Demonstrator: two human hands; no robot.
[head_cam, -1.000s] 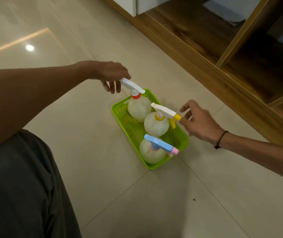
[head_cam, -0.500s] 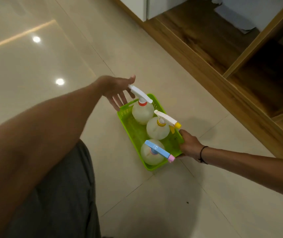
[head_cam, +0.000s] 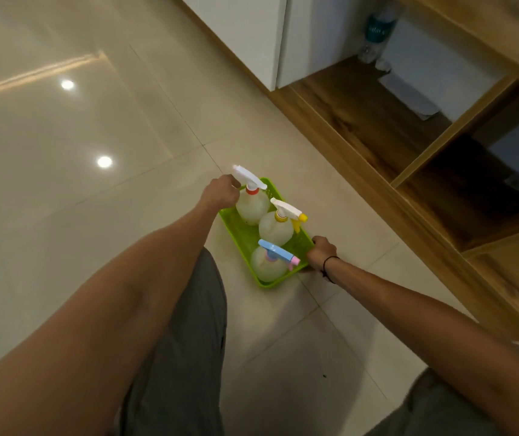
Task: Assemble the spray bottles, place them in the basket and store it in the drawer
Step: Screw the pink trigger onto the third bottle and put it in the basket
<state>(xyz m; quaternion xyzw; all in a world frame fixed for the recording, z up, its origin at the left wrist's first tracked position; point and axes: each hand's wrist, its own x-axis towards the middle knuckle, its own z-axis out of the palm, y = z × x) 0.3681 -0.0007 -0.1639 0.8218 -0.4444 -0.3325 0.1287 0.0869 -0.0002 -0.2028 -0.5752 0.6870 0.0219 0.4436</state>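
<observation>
Basket (head_cam: 241, 228) centre frame, on floor | three spray bottles (head_cam: 275, 229) assembled, inside | left hand (head_cam: 220, 193), right hand (head_cam: 322, 251) clenched on basket ends | left: storing in drawer

Both hands (head_cam: 220, 193) (head_cam: 321, 252) apparently clenched, arms outstretched.
</observation>
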